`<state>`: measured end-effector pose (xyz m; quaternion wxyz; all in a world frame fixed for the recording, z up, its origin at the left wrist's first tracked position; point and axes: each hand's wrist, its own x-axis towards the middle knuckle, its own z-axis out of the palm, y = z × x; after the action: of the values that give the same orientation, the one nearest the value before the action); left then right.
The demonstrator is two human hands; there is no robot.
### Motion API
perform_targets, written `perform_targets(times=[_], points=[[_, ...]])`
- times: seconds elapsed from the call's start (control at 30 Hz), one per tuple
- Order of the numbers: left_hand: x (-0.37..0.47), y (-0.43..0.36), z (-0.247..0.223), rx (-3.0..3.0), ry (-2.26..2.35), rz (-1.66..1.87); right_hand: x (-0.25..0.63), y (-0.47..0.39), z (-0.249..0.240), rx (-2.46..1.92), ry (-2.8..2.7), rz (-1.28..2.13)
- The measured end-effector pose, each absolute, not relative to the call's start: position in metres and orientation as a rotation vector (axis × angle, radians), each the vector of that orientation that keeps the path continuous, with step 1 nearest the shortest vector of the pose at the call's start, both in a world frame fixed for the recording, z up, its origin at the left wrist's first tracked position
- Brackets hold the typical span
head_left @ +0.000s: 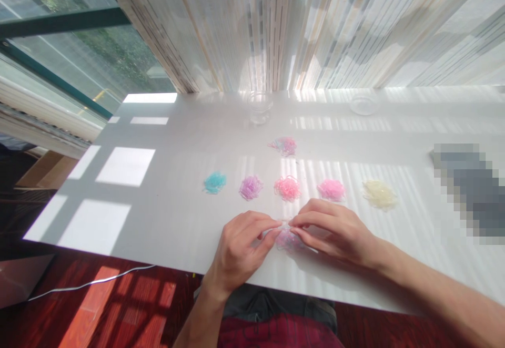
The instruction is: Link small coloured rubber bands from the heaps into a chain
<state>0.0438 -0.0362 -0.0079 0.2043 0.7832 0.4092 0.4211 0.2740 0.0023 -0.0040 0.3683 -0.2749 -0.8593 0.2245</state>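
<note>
"What's biggest there?"
"The white table [177, 216]."
"And the hands?"
"Left hand [242, 245] and right hand [335, 227] nearly meet, fingertips pinched; whatever they grip is too small to make out."
"Taking them as the clock's centre?"
"Clear cup [259, 109] far off between eleven and twelve. Nearer, the yellow pile [379, 194] between two and three, pink pile [332, 190] at two, coral pile [288, 188] at twelve, purple pile [251, 187] at eleven, teal pile [215, 183] at ten."
"Anything closer?"
"A mixed pastel heap [289, 239], right at the fingertips, partly hidden."
</note>
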Motion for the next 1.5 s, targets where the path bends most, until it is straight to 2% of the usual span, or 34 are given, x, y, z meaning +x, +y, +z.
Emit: perform_targets(times=[1.5], points=[[0.045, -0.0386, -0.0053, 2.168, 1.193, 1.174, 0.2748, 0.0018, -0.0047, -0.706, -2.236, 0.631]])
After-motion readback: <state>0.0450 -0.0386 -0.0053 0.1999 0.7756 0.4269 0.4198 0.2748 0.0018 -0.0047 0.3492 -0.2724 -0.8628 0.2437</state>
